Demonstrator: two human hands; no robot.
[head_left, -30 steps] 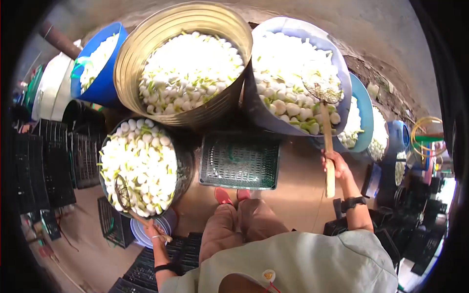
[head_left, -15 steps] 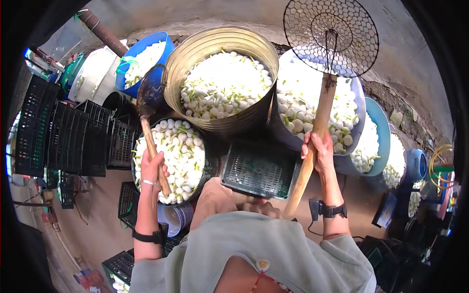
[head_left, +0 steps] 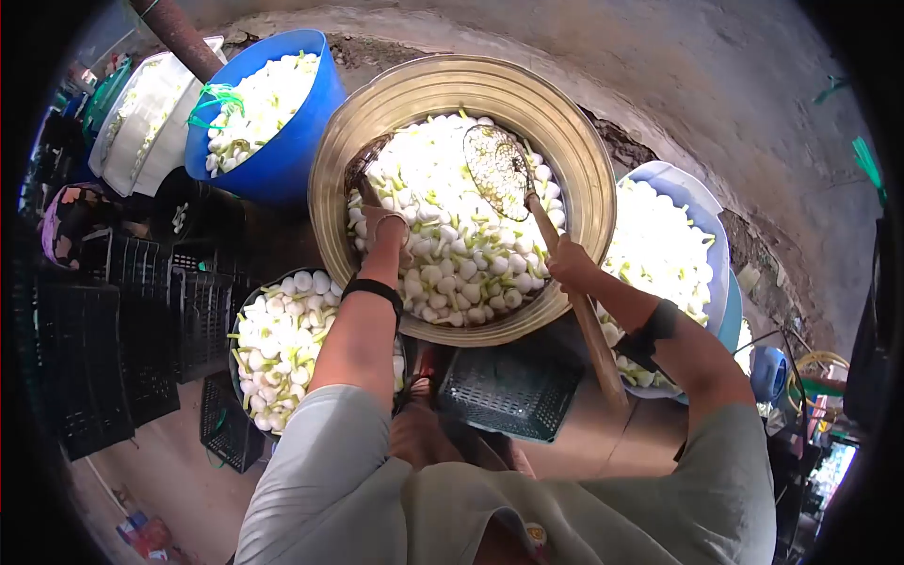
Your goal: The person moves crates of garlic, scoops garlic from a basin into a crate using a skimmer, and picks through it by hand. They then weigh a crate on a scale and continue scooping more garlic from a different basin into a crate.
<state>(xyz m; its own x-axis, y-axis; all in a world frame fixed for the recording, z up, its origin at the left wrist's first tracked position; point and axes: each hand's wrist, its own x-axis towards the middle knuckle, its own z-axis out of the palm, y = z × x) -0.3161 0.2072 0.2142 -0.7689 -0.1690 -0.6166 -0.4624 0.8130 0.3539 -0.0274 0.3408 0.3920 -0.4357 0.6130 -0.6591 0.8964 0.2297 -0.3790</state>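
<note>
The gold tub (head_left: 424, 92) fills the middle. Round it, the pale tub (head_left: 719, 240) stands between three and four o'clock, partly covered by the right arm; the blue tub (head_left: 282, 168) is at ten; the dark tub (head_left: 234, 365) is at eight, its near side behind the left sleeve. The crate (head_left: 508, 388) sits on the floor past five o'clock, its far edge lost in shadow.

The right skimmer (head_left: 497, 173) has its mesh on the bulbs at one o'clock, its handle crossing the rim towards five. The left skimmer (head_left: 367, 160) is at ten, close to the inner wall, its mesh dark and hard to make out.

The right hand (head_left: 572, 266) grips its handle, fingers wrapped round. The left hand (head_left: 388, 228) is closed on the other, fingertips hidden.

Smallest are the bulbs (head_left: 457, 273), heaped in all four tubs, glare blurring many.
</note>
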